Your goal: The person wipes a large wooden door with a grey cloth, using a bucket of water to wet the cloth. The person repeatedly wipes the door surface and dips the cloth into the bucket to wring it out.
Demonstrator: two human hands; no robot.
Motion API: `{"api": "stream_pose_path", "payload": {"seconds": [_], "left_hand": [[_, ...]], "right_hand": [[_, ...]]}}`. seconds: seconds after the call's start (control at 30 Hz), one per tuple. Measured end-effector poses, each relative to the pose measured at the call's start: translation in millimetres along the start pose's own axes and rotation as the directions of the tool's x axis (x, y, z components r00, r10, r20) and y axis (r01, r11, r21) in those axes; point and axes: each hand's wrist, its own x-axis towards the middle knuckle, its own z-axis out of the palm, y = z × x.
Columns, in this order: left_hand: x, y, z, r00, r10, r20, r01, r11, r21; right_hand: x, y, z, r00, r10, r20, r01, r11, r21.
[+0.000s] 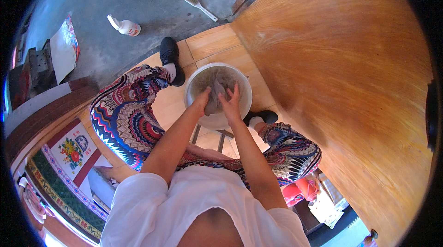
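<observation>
Between my feet a round white plastic bucket (189, 84) stands on the tiled floor. Greyish cloth (217, 86) lies inside it, looking wet. My left hand (203, 102) reaches in at the left side, its fingers against the cloth's edge; how firmly they hold it is hidden. My right hand (231, 104) is over the right part of the bucket, fingers spread, with the thumb side near the cloth. Whether it grips any cloth cannot be told.
A wooden door or panel (328, 56) rises close on the right. Beyond my shoe, a white spray bottle (129, 28) and a scrub brush (199, 5) lie on the grey floor. Legs of a low stool (221, 142) show below the bucket.
</observation>
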Motion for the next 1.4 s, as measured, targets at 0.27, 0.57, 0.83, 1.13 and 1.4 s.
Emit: {"api": "stream_pose_path", "payload": {"seconds": [0.27,0.57,0.83,1.13,1.4], "left_hand": [[-25.2,19.7,20.6,0.602,0.793,-0.094,-0.613,0.534,0.583],[-74.4,15.7,61.3,0.909,0.413,-0.05,-0.38,0.873,0.305],[-9.2,31.3,5.4,0.848,0.508,0.155,-0.508,0.69,0.517],[7.0,2.9,-8.1,0.984,-0.066,0.166,0.045,0.991,0.129],[-61.3,29.9,30.7,0.962,0.145,0.233,-0.096,0.973,-0.208]], "right_hand": [[-3.2,-7.9,-30.7,0.916,0.36,0.176,-0.377,0.923,0.072],[17.6,39.7,-13.3,0.991,0.017,0.131,-0.018,1.0,0.009],[13.3,45.7,-31.6,0.931,-0.009,0.364,0.001,1.0,0.022],[-21.0,-44.9,-12.0,0.949,-0.183,0.257,0.119,0.962,0.244],[-39.0,-69.7,-25.5,0.856,-0.208,0.473,0.5,0.567,-0.655]]}}
